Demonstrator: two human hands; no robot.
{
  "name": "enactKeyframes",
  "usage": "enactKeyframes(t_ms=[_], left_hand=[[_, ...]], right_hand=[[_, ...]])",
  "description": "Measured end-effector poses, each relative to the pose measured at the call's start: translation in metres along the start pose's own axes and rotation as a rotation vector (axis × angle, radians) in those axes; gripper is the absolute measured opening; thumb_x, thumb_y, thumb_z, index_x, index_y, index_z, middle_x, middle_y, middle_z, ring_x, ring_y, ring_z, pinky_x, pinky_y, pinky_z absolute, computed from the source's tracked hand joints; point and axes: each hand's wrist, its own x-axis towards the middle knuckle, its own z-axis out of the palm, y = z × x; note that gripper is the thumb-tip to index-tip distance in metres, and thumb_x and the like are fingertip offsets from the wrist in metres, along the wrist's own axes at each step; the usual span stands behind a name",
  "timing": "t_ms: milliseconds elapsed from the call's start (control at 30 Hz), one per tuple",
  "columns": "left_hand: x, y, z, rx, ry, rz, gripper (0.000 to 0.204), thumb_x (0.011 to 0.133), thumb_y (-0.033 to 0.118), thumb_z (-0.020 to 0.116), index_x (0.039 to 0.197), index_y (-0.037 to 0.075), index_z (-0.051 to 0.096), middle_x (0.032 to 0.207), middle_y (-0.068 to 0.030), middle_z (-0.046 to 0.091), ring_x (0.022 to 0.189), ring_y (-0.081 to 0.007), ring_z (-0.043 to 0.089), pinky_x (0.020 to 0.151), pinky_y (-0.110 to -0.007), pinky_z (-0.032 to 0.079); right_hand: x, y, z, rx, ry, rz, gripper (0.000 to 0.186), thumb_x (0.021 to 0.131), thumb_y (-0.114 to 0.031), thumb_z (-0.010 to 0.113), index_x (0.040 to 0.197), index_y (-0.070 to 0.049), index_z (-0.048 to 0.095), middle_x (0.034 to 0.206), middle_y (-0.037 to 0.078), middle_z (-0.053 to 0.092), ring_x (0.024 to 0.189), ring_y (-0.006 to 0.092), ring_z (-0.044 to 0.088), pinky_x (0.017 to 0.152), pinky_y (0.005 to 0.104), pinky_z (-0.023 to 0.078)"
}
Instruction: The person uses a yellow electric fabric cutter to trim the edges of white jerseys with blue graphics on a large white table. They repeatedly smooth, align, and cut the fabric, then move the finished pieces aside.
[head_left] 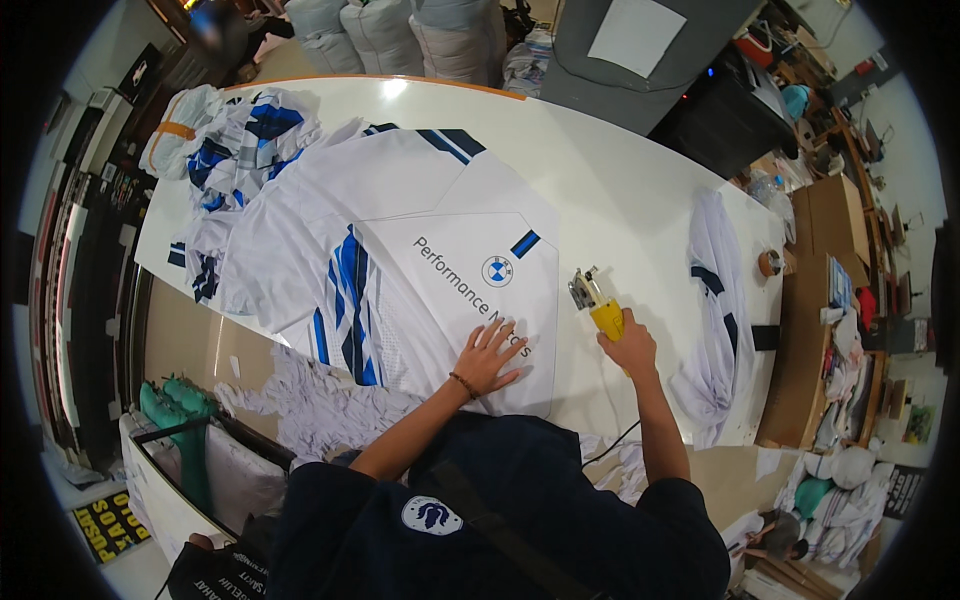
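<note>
A white jersey panel (460,240) with dark lettering, a round emblem and blue stripes lies on the white table (590,180). My left hand (490,358) rests flat on its lower part, fingers spread. To the right of the panel, my right hand (630,348) is wrapped around a yellow handheld electric fabric cutter (606,315). Its metal head points up and away from me, apart from the cloth. Whether its base touches the tabletop, I cannot tell. A dark cord (612,443) runs below my right forearm.
Crumpled white and blue fabric (250,150) is heaped at the table's far left. A folded white garment (715,310) lies at the right, near a small brown roll (769,263). White scraps (320,400) cover the floor at left. Stuffed sacks (380,40) stand behind the table.
</note>
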Motion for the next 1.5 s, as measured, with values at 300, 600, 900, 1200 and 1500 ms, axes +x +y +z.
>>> enactKeyframes(t_ms=[300, 600, 900, 1200, 1500], left_hand=[[0.002, -0.01, 0.014, 0.009, -0.121, -0.074, 0.068, 0.095, 0.062, 0.053, 0.151, 0.025, 0.048, 0.163, -0.0164, 0.031, 0.151, -0.0414, 0.024, 0.121, -0.059, 0.021], [0.003, -0.013, 0.015, -0.012, -0.119, -0.076, 0.069, 0.095, 0.062, 0.052, 0.153, 0.026, 0.045, 0.163, -0.0151, 0.032, 0.151, -0.0411, 0.025, 0.121, -0.058, 0.022], [0.003, -0.014, 0.017, -0.013, -0.133, -0.083, 0.07, 0.096, 0.062, 0.049, 0.155, 0.026, 0.042, 0.165, -0.0142, 0.029, 0.153, -0.0398, 0.024, 0.123, -0.056, 0.021], [0.001, -0.015, 0.018, -0.025, -0.129, -0.081, 0.07, 0.096, 0.062, 0.048, 0.156, 0.025, 0.042, 0.165, -0.0143, 0.03, 0.152, -0.0403, 0.024, 0.122, -0.057, 0.021], [0.003, -0.015, 0.018, -0.01, -0.165, -0.08, 0.071, 0.096, 0.063, 0.047, 0.156, 0.025, 0.042, 0.165, -0.0146, 0.029, 0.153, -0.04, 0.023, 0.123, -0.056, 0.02]], right_hand=[[0.089, -0.025, -0.033, -0.129, -0.076, -0.132, 0.072, 0.076, -0.052, 0.075, 0.134, -0.016, 0.051, 0.098, 0.022, 0.072, 0.091, 0.0424, 0.071, 0.078, 0.052, 0.058], [0.121, -0.038, -0.049, -0.212, -0.108, -0.245, 0.066, 0.076, -0.047, 0.074, 0.129, -0.016, 0.051, 0.095, 0.014, 0.073, 0.09, 0.0361, 0.073, 0.076, 0.0491, 0.057], [0.13, -0.051, -0.051, -0.23, -0.103, -0.282, 0.064, 0.076, -0.047, 0.072, 0.129, -0.017, 0.051, 0.093, 0.013, 0.074, 0.09, 0.0359, 0.073, 0.077, 0.049, 0.057], [0.14, -0.076, -0.048, -0.205, -0.124, -0.263, 0.07, 0.076, -0.048, 0.071, 0.135, -0.017, 0.049, 0.099, 0.017, 0.073, 0.094, 0.037, 0.072, 0.079, 0.0503, 0.057], [0.147, -0.099, -0.038, -0.154, -0.126, -0.227, 0.072, 0.076, -0.048, 0.07, 0.136, -0.016, 0.048, 0.105, 0.02, 0.07, 0.099, 0.0381, 0.07, 0.081, 0.0499, 0.056]])
